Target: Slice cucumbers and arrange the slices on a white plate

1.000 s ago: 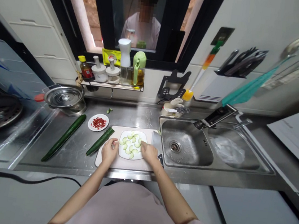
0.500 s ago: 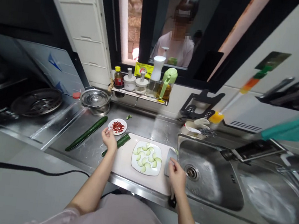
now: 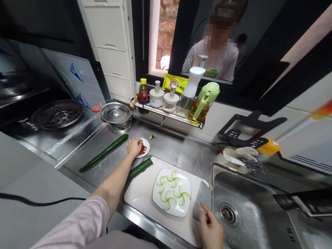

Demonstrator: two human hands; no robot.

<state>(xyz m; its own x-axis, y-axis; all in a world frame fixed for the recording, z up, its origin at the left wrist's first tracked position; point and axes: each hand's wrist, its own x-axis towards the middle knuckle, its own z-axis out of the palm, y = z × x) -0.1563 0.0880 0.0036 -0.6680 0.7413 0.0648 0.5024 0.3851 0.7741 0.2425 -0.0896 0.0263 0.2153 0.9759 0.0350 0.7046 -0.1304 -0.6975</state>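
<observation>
My left hand (image 3: 134,147) is at the small white plate (image 3: 147,143), its bent fingertips among small red pieces (image 3: 142,149) that look like goji berries. The fingers are drawn together; what is between them is hidden. My right hand (image 3: 211,230) hovers by a cleaver (image 3: 203,199) on the right of the cutting board (image 3: 142,190), its fingers curled with thumb and forefinger close; I cannot make out anything in them. Between my hands a square white plate (image 3: 155,205) bears several curved pairs of pale green cucumber slices (image 3: 173,185).
A cut cucumber (image 3: 141,167) lies at the board's left edge, a whole cucumber (image 3: 104,153) farther left. Lidded steel pot (image 3: 116,115) stands behind. A rack (image 3: 170,115) holds bottles and jars. The sink (image 3: 251,216) is at the right, a stove (image 3: 54,117) at the left.
My left hand has gone forward from beside the small plate to the red pieces in it. My right hand stays by the cleaver. The whole view has shifted.
</observation>
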